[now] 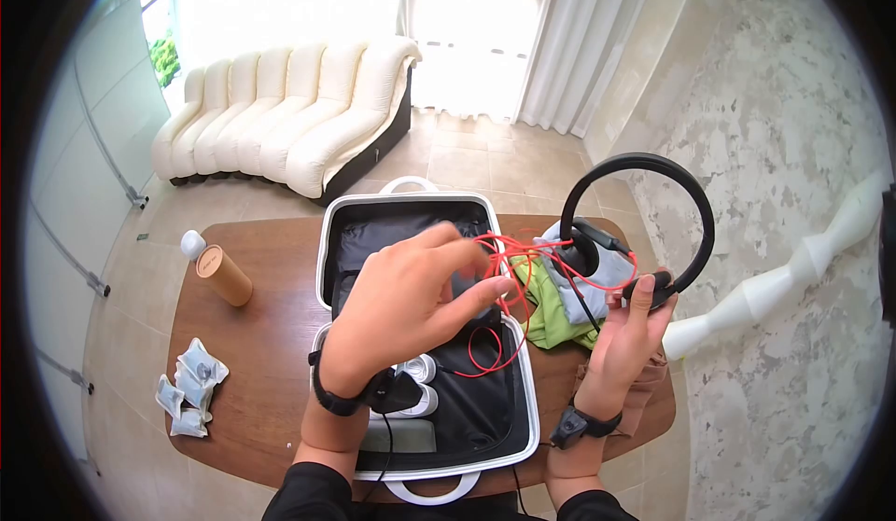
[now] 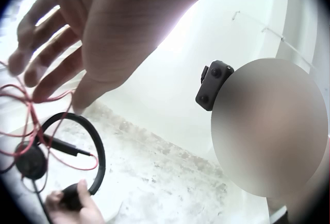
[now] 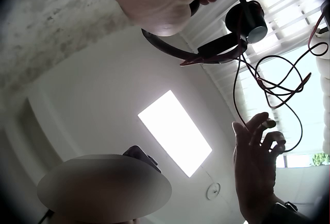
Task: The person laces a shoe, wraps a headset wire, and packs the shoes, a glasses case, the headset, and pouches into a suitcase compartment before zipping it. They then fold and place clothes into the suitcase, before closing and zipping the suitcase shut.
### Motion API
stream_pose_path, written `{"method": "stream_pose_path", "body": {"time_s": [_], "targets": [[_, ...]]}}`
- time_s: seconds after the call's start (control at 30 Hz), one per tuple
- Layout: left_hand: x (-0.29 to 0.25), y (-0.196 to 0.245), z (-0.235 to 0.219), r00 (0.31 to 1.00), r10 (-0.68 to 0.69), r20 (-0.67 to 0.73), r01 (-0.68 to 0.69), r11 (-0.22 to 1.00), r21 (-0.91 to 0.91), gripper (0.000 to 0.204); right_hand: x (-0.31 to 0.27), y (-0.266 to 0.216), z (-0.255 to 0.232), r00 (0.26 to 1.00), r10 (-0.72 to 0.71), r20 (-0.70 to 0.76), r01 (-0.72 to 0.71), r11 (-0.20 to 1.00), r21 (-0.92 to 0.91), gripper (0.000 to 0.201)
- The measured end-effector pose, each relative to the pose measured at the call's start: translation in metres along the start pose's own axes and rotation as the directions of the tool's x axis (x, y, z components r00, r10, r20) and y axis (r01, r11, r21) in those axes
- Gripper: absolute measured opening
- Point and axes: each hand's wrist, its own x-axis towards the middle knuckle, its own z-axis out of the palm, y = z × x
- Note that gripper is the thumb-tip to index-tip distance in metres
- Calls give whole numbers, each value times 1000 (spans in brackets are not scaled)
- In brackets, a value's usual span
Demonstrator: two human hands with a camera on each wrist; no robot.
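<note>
A pair of black headphones [image 1: 707, 213] is held up over the table's right side, its band arching upward. My right hand [image 1: 618, 348] grips one ear cup [image 1: 661, 288] between thumb and fingers. The other ear cup [image 1: 581, 252] hangs free. From the headphones a tangled red cable [image 1: 509, 258] stretches leftward, with a loop drooping over the suitcase. My left hand [image 1: 401, 302] is at this tangle, fingers spread and loosely bent, the cable running across the fingertips in the left wrist view. Beneath both hands the suitcase [image 1: 534, 400] lies unfolded, white-rimmed with a black lining.
White items [image 1: 425, 400] and a grey piece [image 1: 411, 437] lie in the suitcase's near half. Green clothing [image 1: 541, 311] and pale blue clothing [image 1: 597, 283] are heaped on its right. On the left are a brown tube [image 1: 224, 277] and clear packets [image 1: 198, 372]. A cream sofa [image 1: 289, 115] stands beyond.
</note>
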Motion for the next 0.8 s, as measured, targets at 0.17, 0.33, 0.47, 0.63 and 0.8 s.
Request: {"method": "stream_pose_path", "body": {"time_s": [0.17,0.33,0.47,0.63,0.8], "targets": [[8,2,10,960,-57,-273,55,998,-15,37,-6,-1,7,997,-17,78,20,999,-41,40],[14,-18,21,967,7,-254,-26,997,-71,64,-13,-4,8,967,11,256,-1,999,-41,48],[21,-31,32,970,9,-244,-42,991,-131,79,-28,-12,16,926,73,371,-74,997,-10,56],[27,-32,33,955,24,-297,-84,978,-189,58,-53,-25,25,836,217,505,-180,976,-121,72],[34,-58,37,956,24,-293,-199,788,-583,23,-53,-25,17,626,217,749,81,937,-339,69]]}}
